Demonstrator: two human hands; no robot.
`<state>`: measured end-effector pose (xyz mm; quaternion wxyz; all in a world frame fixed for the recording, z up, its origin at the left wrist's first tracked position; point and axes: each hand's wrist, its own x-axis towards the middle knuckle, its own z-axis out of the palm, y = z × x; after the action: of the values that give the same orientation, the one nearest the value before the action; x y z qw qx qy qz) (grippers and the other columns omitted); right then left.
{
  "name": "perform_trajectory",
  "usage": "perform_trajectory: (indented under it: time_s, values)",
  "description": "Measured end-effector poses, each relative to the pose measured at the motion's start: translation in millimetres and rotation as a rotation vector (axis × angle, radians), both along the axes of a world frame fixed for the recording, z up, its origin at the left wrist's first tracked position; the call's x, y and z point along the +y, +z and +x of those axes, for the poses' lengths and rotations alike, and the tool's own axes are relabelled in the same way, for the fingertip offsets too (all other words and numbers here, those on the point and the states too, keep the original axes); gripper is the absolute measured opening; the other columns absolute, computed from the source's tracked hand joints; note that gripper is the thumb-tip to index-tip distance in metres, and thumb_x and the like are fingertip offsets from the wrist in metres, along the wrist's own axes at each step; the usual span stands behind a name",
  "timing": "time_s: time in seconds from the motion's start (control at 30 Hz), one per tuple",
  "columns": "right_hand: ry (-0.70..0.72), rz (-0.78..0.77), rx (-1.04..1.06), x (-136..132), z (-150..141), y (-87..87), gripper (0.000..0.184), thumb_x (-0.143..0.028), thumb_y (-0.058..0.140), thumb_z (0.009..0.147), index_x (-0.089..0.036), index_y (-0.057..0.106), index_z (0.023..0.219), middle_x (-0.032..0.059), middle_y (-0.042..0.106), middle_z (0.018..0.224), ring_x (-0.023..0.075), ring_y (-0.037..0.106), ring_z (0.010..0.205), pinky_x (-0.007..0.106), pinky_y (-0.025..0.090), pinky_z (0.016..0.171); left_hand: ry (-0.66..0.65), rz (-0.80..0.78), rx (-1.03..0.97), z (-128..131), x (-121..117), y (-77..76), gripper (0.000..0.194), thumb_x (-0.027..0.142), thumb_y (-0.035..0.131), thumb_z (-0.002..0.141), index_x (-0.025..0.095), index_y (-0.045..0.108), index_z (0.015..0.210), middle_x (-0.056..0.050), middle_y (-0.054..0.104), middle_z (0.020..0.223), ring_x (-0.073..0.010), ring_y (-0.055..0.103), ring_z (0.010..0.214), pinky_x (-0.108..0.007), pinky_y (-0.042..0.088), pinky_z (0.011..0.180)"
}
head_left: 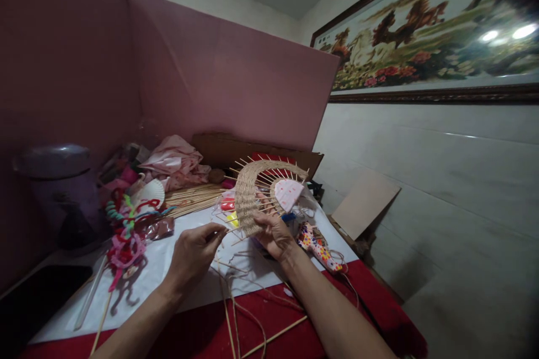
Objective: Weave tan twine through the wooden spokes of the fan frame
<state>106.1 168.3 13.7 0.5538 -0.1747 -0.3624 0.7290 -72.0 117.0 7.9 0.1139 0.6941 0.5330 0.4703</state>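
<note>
Fan of curved tan woven cord [245, 193], my frame's centre, right hand [273, 235] clamped on it, left hand [196, 249] pinching thin wooden spoke [234, 230]

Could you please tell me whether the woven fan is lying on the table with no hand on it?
No, the right hand holds the woven fan near its lower end.

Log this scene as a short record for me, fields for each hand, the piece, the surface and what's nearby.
Left hand: fingertips pinching a thin, pale wooden stick
Right hand: holding the lower end of a tan, woven, fan-shaped piece
Piece: thin radiating sticks; white spotted patch inside the curve
Surface: white sheet over red cloth
Nearby, behind left: bundle of thin tan sticks; crumpled pale pink fabric
</note>
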Motion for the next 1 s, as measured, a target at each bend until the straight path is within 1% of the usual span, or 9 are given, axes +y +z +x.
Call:
perform_trajectory:
  time_s: [0.17,0.33,0.43,0.57,0.67,0.73,0.83,0.9,1.0]
  values:
    - [0.039,-0.029,-0.023,0.7,-0.6,-3.4,0.059,-0.003,0.065,0.056,-0.024,0.053,0.11,0.0009,0.068,0.094,0.0134,0.063,0.067,0.023,0.05,0.052,-0.003,-0.053,-0.033,0.9,1.1,-1.1,0.026,0.04,0.053,0.077,0.02,0.068,0.07,-0.001,0.066,0.061,-0.0146,0.056,0.057,-0.024,0.037,0.054]
    - [0.074,-0.04,-0.05,-2.5,-4.6,-3.8,0.064,-0.004,0.066,0.056,-0.025,0.05,0.114,0.0012,0.067,0.096,0.0156,0.064,0.075,0.026,0.051,0.059,0.006,-0.073,-0.061,2.9,-0.4,-4.2,0.03,0.042,0.054,0.075,0.018,0.066,0.062,0.001,0.058,0.053,-0.0121,0.048,0.052,-0.023,0.033,0.051]
    - [0.076,-0.031,-0.045,-4.1,-6.1,-3.4,0.063,-0.004,0.066,0.057,-0.025,0.05,0.114,0.0011,0.067,0.095,0.015,0.064,0.075,0.025,0.051,0.061,-0.025,-0.124,-0.209,5.1,1.3,-5.0,0.032,0.044,0.058,0.071,0.016,0.063,0.056,0.002,0.051,0.048,-0.0101,0.042,0.049,-0.022,0.03,0.049]
    - [0.07,-0.026,-0.021,-4.4,-6.2,-4.4,0.06,-0.005,0.065,0.058,-0.026,0.051,0.112,-0.0006,0.067,0.095,0.0129,0.063,0.073,0.023,0.051,0.059,-0.104,-0.318,-0.487,8.7,4.9,-3.9,0.037,0.049,0.065,0.061,0.014,0.058,0.052,0.006,0.037,0.041,-0.0064,0.027,0.041,-0.021,0.019,0.04]
    - [0.097,-0.028,-0.016,-5.2,-6.1,-4.8,0.057,-0.005,0.065,0.059,-0.027,0.051,0.11,-0.0014,0.066,0.095,0.0115,0.062,0.067,0.021,0.049,0.053,-0.147,-0.423,-0.578,10.8,6.9,-4.9,0.037,0.049,0.068,0.056,0.014,0.058,0.051,0.007,0.036,0.039,-0.0055,0.024,0.04,-0.02,0.016,0.039]
    - [0.109,-0.034,-0.021,-6.6,-6.6,-4.4,0.058,-0.004,0.065,0.059,-0.027,0.051,0.11,-0.001,0.066,0.095,0.0117,0.061,0.067,0.021,0.049,0.051,-0.148,-0.407,-0.562,11.3,8.0,-7.6,0.037,0.048,0.068,0.057,0.014,0.057,0.05,0.007,0.036,0.04,-0.0056,0.025,0.041,-0.02,0.017,0.039]
    - [0.108,-0.038,-0.027,-8.7,-8.0,-3.4,0.06,-0.003,0.065,0.058,-0.026,0.051,0.111,0.0006,0.066,0.097,0.0139,0.062,0.074,0.023,0.051,0.057,-0.141,-0.299,-0.476,10.0,8.9,-12.4,0.034,0.046,0.064,0.063,0.013,0.061,0.054,0.004,0.043,0.046,-0.0072,0.033,0.046,-0.02,0.024,0.043]
    - [0.085,-0.034,-0.026,-9.0,-8.7,-3.0,0.06,-0.003,0.065,0.058,-0.026,0.05,0.111,0.0003,0.066,0.096,0.0139,0.063,0.075,0.024,0.051,0.06,-0.103,-0.227,-0.387,8.1,8.4,-13.8,0.034,0.046,0.061,0.068,0.014,0.063,0.056,0.003,0.047,0.048,-0.0084,0.036,0.048,-0.021,0.027,0.045]
    - [0.045,-0.036,-0.014,-7.3,-8.7,-3.3,0.059,-0.004,0.065,0.058,-0.026,0.05,0.111,-0.0013,0.067,0.091,0.0121,0.062,0.069,0.023,0.051,0.057,-0.005,-0.144,-0.243,5.3,5.1,-11.0,0.034,0.047,0.057,0.072,0.016,0.063,0.058,0.002,0.05,0.048,-0.0099,0.04,0.048,-0.022,0.028,0.046]
